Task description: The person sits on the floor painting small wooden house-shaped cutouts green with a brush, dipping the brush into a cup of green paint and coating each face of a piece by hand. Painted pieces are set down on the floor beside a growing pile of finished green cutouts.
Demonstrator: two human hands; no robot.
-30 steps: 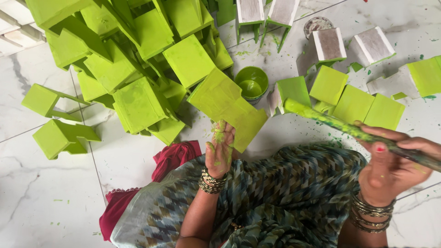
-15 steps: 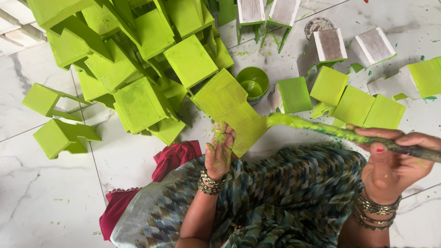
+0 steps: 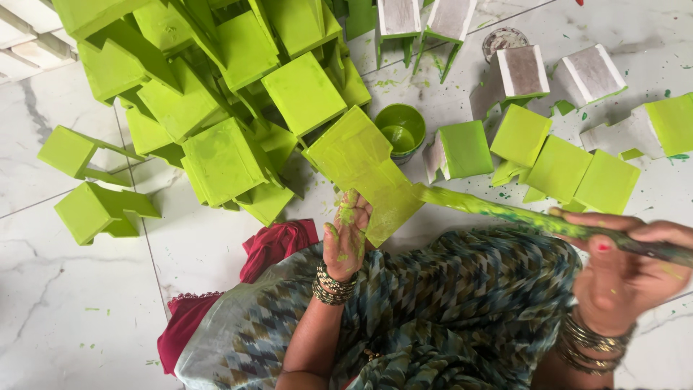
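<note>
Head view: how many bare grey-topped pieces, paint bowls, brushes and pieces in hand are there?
Bare grey-topped pieces: 4
Paint bowl: 1
Brush in right hand: 1
Green piece in left hand: 1
Total: 7

Lime-green stools (image 3: pixel 224 155), white marbled floor (image 3: pixel 65 310), zigzag-patterned teal sari (image 3: pixel 462 296).

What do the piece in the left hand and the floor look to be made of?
Piece: probably wood or board, coated in wet-looking matt green paint; unpainted ones nearby show pale, grainy faces. Floor: glossy white marble-look tile, grey veins and grout lines visible.
</note>
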